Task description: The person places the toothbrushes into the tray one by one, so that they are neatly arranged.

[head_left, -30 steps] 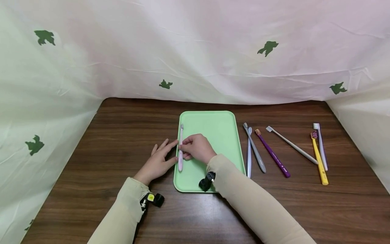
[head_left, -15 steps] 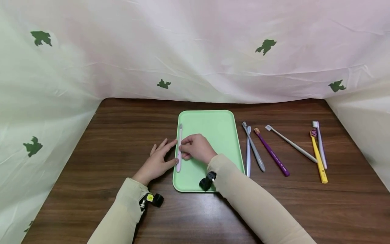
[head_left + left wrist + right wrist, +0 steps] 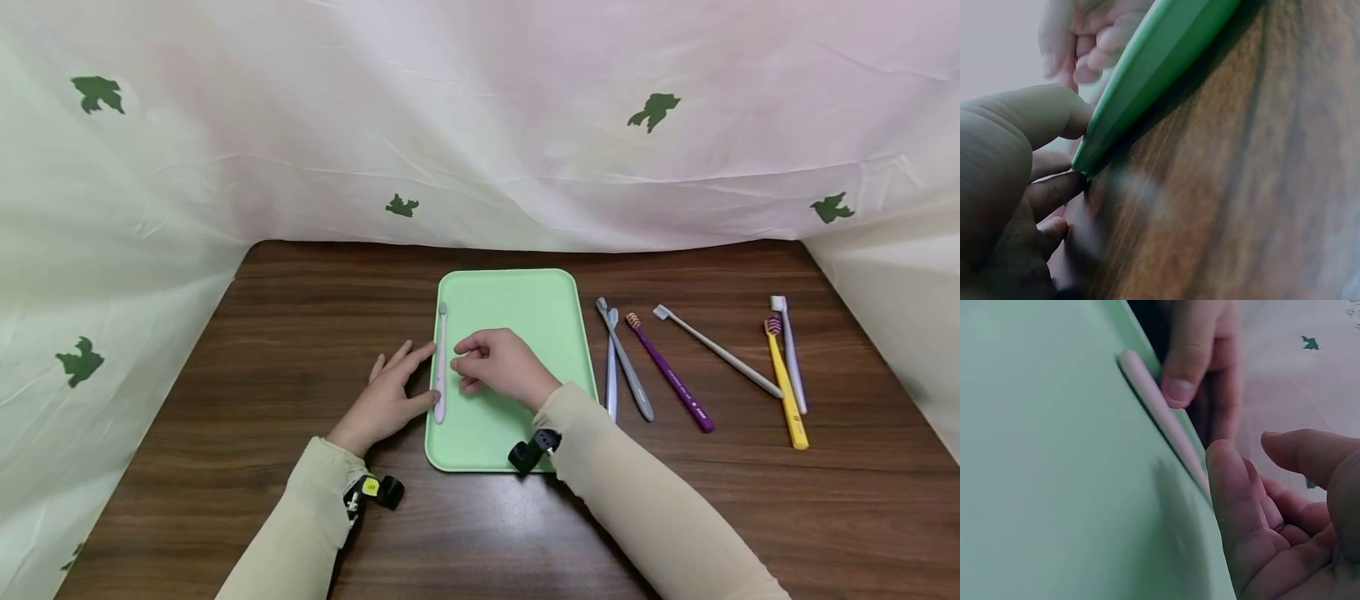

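A pale pink toothbrush (image 3: 441,367) lies lengthwise along the left side of a light green tray (image 3: 517,300). My left hand (image 3: 382,404) is at the tray's left rim, fingers spread out, its thumb at the rim beside the brush handle. In the right wrist view that thumb (image 3: 1180,390) overlaps the pink handle (image 3: 1163,415). Just right of the brush, over the tray, my right hand (image 3: 506,367) holds nothing; its thumb and forefinger are apart and the other fingers loosely bent.
Right of the tray lie a grey toothbrush (image 3: 633,379) crossing a blue one (image 3: 612,387), a purple one (image 3: 670,372) and a light grey one (image 3: 716,350). Farther right, a yellow toothbrush (image 3: 785,383) lies against a lavender one (image 3: 792,358). White cloth (image 3: 517,125) hangs behind the wooden table (image 3: 322,292).
My right hand has let go of the pink toothbrush and moved slightly right, away from it. The brush sits a little closer to the left rim; my left hand stays put.
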Available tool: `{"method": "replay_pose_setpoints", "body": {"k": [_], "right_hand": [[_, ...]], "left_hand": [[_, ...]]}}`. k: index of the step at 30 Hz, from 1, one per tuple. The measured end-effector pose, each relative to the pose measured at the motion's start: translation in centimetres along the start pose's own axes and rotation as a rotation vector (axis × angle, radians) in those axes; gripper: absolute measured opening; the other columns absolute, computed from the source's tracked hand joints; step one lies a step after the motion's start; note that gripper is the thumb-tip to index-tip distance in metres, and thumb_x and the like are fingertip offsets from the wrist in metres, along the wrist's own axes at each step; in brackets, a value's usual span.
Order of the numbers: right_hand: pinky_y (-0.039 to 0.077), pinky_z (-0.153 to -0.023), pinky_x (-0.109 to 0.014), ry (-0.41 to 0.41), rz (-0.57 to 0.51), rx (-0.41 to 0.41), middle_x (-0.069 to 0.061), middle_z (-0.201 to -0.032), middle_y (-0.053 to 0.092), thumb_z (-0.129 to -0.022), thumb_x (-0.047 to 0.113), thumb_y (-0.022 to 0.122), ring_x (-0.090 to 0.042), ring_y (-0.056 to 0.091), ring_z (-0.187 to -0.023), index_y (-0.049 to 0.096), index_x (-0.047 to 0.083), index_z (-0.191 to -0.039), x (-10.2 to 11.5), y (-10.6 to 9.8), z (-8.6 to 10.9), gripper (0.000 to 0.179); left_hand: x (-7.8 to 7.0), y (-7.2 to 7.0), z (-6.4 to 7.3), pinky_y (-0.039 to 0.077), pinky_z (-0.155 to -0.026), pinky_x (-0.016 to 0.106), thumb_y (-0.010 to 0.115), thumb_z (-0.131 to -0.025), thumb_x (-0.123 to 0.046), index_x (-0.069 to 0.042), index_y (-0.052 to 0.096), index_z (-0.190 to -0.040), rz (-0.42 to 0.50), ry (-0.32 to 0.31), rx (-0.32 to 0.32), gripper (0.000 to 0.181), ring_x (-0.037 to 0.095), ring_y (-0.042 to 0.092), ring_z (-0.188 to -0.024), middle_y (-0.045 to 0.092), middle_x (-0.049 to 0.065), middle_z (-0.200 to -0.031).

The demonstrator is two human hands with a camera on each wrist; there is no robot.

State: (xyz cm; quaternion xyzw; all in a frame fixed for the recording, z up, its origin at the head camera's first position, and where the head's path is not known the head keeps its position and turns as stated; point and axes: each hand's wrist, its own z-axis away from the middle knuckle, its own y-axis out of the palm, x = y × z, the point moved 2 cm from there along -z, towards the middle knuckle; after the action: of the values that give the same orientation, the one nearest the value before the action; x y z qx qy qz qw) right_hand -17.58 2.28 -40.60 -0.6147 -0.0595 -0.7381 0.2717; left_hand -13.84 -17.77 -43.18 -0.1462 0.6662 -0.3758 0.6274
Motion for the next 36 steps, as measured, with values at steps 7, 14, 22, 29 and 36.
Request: {"method": "replay_pose_setpoints", "body": {"k": [7, 14, 22, 29, 36], "right_hand": [[0.061, -0.072, -0.034, -0.019, -0.079, -0.018, -0.019, -0.096, 0.071, -0.093, 0.014, 0.070, -0.025, 0.074, -0.077, 0.066, -0.005, -0.122, 0.3, -1.0, 1.6, 0.034], [0.062, -0.073, -0.036, -0.053, -0.093, -0.049, -0.024, -0.100, 0.069, -0.094, 0.013, 0.070, -0.032, 0.073, -0.082, 0.065, -0.005, -0.121, 0.7, -2.1, 3.3, 0.034], [0.061, -0.073, -0.037, -0.081, -0.071, -0.084, -0.025, -0.102, 0.068, -0.094, 0.014, 0.070, -0.039, 0.072, -0.085, 0.065, -0.005, -0.120, 1.0, -3.3, 4.8, 0.033], [0.061, -0.074, -0.036, -0.082, -0.024, -0.099, -0.023, -0.102, 0.069, -0.094, 0.015, 0.071, -0.037, 0.072, -0.085, 0.066, -0.004, -0.120, 0.6, -4.4, 5.9, 0.032], [0.060, -0.075, -0.036, -0.062, 0.008, -0.117, -0.021, -0.102, 0.070, -0.094, 0.019, 0.072, -0.036, 0.072, -0.084, 0.066, -0.002, -0.119, 0.0, -5.3, 6.6, 0.033]], "left_hand": [[-0.1, 0.1, -0.1, -0.005, -0.121, 0.055, 0.073, -0.092, -0.022, -0.013, 0.042, -0.154, -0.011, -0.027, -0.001, 0.070, 0.030, 0.017, -0.153, 0.047, 0.014, -0.152], [0.2, 0.1, 0.0, -0.006, -0.121, 0.054, 0.074, -0.091, -0.022, -0.015, 0.041, -0.154, -0.008, -0.046, -0.001, 0.071, 0.029, 0.016, -0.153, 0.046, 0.012, -0.153], [0.3, 0.2, 0.0, -0.006, -0.122, 0.053, 0.074, -0.091, -0.022, -0.017, 0.042, -0.154, -0.003, -0.058, -0.001, 0.071, 0.028, 0.015, -0.153, 0.046, 0.011, -0.153], [0.3, 0.2, 0.0, -0.006, -0.122, 0.053, 0.074, -0.091, -0.021, -0.016, 0.040, -0.155, 0.001, -0.041, 0.000, 0.072, 0.028, 0.015, -0.153, 0.045, 0.011, -0.154], [0.2, 0.3, -0.2, -0.006, -0.122, 0.053, 0.073, -0.092, -0.023, -0.015, 0.040, -0.155, -0.005, -0.030, 0.003, 0.071, 0.028, 0.016, -0.153, 0.044, 0.011, -0.155]]}}
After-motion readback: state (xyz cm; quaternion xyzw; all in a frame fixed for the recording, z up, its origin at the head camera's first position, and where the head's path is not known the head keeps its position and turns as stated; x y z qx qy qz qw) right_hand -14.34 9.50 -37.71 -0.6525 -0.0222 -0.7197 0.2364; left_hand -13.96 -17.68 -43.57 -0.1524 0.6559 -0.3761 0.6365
